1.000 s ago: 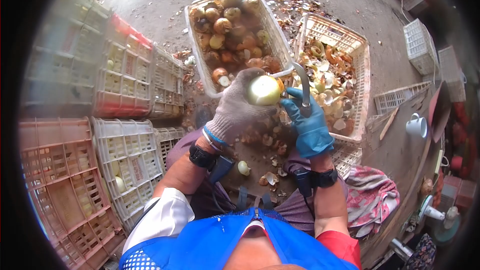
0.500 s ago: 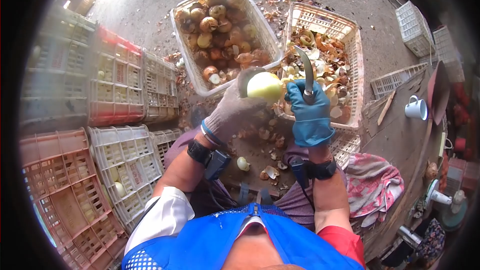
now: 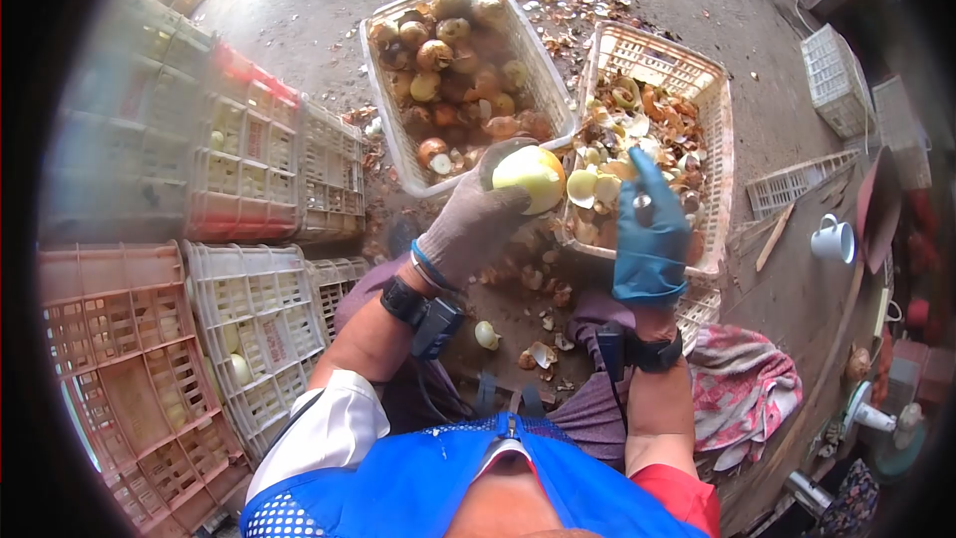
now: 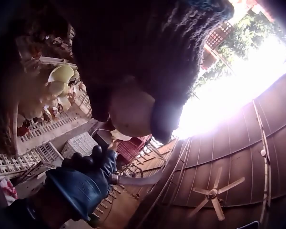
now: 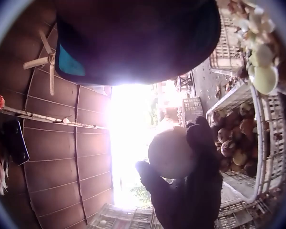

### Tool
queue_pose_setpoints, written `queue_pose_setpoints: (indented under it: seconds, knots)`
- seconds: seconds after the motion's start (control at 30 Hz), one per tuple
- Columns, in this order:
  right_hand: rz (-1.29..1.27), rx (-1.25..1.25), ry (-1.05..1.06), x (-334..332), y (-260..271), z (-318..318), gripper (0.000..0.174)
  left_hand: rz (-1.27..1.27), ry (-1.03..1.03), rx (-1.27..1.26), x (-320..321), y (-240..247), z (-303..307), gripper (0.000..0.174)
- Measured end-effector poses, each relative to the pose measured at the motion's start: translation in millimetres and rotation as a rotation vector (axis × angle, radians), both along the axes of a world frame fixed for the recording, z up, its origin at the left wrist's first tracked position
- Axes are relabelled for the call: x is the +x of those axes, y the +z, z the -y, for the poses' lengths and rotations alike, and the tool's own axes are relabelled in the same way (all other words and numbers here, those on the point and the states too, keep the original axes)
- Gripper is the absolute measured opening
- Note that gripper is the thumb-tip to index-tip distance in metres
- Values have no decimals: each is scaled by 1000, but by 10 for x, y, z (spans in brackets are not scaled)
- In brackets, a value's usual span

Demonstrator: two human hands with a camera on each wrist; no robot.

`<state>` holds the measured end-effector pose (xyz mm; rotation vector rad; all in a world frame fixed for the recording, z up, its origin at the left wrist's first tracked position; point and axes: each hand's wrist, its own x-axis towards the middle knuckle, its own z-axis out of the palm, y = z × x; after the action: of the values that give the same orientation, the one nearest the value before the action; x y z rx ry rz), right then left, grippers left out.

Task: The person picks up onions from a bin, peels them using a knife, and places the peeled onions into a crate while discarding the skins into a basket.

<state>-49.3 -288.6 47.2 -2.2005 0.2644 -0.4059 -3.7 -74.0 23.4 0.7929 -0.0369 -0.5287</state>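
Left hand grips part-peeled onion; right hand, at onion's four o'clock, curled round knife. Likely mid-peeling; next stroke should bring knife to onion's browner three-o'clock side.

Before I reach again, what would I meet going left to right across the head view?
Pinkish crate at lower left, gloved left hand holding an onion, blue-gloved right hand, wooden strip, white mug.

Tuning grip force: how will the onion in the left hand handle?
Probably firm: the onion shows no dent in the gloved left hand. Its peeled, pale side may be slippery. Rounded, it would likely roll if pushed.
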Motion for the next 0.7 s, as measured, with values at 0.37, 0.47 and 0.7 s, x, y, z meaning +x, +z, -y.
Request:
queue_pose_setpoints:
  seconds: [0.37, 0.47, 0.7]
  knots:
    - [13, -339, 217, -69, -116, -192, 68, 167, 147, 368, 90, -39, -113, 62]
    - [90, -447, 205, -66, -273, -163, 70, 174, 152, 373, 85, -35, -120, 62]
    - [44, -602, 56, -70, -363, -260, 64, 186, 152, 464, 83, -97, -118, 69]
